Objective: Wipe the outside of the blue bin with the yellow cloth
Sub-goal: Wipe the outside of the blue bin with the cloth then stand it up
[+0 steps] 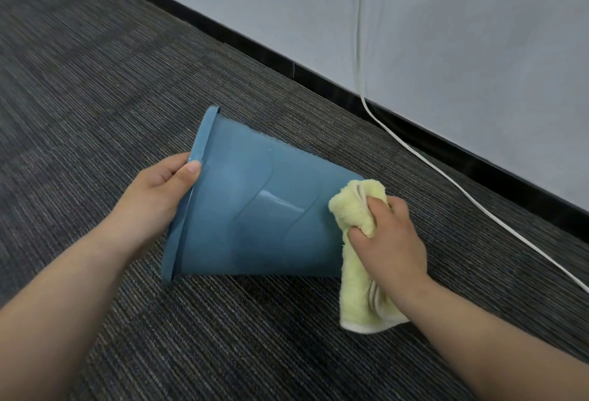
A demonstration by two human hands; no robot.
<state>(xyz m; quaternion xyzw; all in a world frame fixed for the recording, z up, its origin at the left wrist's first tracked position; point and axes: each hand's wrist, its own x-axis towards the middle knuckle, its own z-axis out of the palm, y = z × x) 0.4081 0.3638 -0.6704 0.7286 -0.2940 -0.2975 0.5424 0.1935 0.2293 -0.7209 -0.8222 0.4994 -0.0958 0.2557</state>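
The blue bin (255,215) lies tipped on its side on the carpet, its rim pointing left and its narrower base pointing right. My left hand (156,196) grips the rim, with the thumb on the outer wall and the fingers hidden inside. My right hand (387,241) grips the bunched yellow cloth (357,260) and holds it against the bin's base end. The lower part of the cloth hangs down to the carpet.
Dark striped carpet (95,81) covers the floor. A grey wall (446,50) with a black baseboard runs diagonally behind the bin. A white cable (478,209) hangs down the wall and trails across the carpet to the right.
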